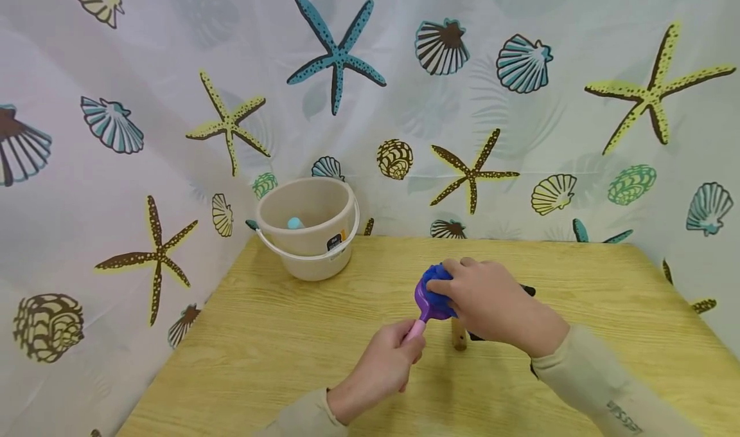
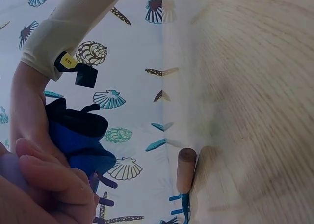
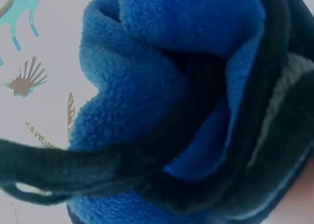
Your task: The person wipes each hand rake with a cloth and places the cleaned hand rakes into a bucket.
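Observation:
My left hand (image 1: 384,356) grips the pink handle (image 1: 414,329) of a small rake with a purple head (image 1: 424,305). Purple tines (image 2: 107,202) show beyond the fingers in the left wrist view. My right hand (image 1: 491,299) holds a bunched blue cloth (image 1: 435,283) against that head, partly covering it. Up close in the right wrist view, the cloth (image 3: 132,91) is fluffy with dark edging and a dark strap loop (image 3: 73,170). Beneath the hands, a wooden handle (image 1: 459,337) belongs to a blue-headed tool (image 2: 185,204) with tines, lying on the table.
A beige bucket (image 1: 315,263) with a white bail handle stands at the back left of the wooden table (image 1: 260,360). Inside it, a light blue rounded thing (image 1: 295,223) shows. A shell-and-starfish curtain (image 1: 381,103) hangs behind and along the sides.

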Available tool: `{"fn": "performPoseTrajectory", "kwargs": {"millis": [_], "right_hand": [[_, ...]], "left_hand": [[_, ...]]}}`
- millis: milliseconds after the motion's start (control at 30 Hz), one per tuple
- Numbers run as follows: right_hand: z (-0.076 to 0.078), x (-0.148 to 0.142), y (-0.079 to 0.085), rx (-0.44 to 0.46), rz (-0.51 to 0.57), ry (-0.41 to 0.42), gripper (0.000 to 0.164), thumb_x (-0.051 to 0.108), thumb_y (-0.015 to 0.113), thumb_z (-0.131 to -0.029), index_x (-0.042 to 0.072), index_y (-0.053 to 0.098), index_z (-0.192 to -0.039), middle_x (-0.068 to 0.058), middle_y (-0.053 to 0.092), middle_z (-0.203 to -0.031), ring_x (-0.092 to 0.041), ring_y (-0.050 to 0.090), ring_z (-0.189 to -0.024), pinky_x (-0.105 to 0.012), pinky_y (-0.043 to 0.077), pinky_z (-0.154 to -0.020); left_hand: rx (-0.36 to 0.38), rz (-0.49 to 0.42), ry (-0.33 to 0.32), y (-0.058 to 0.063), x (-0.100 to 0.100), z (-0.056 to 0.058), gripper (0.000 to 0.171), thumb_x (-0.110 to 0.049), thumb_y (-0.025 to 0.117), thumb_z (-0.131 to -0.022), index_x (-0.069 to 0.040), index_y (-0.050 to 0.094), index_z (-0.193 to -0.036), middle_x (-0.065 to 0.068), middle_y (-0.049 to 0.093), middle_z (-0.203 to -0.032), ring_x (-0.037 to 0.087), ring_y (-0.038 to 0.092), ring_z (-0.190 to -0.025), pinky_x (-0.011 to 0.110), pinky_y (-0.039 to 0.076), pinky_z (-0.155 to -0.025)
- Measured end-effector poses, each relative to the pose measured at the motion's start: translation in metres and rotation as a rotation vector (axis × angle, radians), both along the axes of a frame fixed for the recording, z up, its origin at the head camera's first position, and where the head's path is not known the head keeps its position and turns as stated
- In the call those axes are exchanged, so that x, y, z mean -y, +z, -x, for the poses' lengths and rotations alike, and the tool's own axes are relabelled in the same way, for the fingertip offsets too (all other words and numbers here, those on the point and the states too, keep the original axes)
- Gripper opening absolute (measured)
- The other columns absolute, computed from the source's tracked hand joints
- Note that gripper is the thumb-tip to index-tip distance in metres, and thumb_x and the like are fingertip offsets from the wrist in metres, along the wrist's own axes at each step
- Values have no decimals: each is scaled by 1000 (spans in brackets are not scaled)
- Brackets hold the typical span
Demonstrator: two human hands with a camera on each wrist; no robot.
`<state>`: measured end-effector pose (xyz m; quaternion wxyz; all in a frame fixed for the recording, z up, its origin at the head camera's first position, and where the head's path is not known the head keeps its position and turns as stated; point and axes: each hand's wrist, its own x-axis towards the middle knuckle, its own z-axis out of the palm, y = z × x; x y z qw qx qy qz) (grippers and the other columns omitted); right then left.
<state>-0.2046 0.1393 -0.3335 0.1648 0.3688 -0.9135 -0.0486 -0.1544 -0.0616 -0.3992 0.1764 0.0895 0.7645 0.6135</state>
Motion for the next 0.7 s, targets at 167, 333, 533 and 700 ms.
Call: {"fn": "performPoseTrajectory", "kwargs": {"millis": [167,333,533,700], "right_hand": [[0,7,1,75,-41,-41,25,21,78,-87,22,75,-112,-12,67,-105,-30,68,-89,-44,61,-64],[10,8,4,131,-85,-154,21,22,76,-88,20,76,-109,-11,66,-98,-28,67,-82,-43,61,-60],[14,6,5,175,-122,-137,18,19,74,-88,23,78,-105,-7,66,-93,-20,62,-72,-36,57,-57],[1,14,6,168,-114,-22,19,15,72,-89,25,77,-104,-9,68,-99,-23,66,-79,-40,59,-60]], "left_hand": [[1,2,-14,-2,-2,-5,17,-21,52,-105,-10,62,-98,-3,47,-72,12,36,-42,22,34,-39],[-9,0,-25,-3,-5,-9,17,-20,52,-104,-10,61,-93,-3,47,-71,12,36,-41,21,34,-38],[16,-2,-42,-5,-4,-9,21,-18,51,-104,-8,58,-87,-3,47,-70,12,36,-40,21,31,-37],[23,-18,-35,-7,-5,-5,20,-19,52,-105,-8,59,-89,-2,47,-71,12,36,-40,22,33,-38]]}}
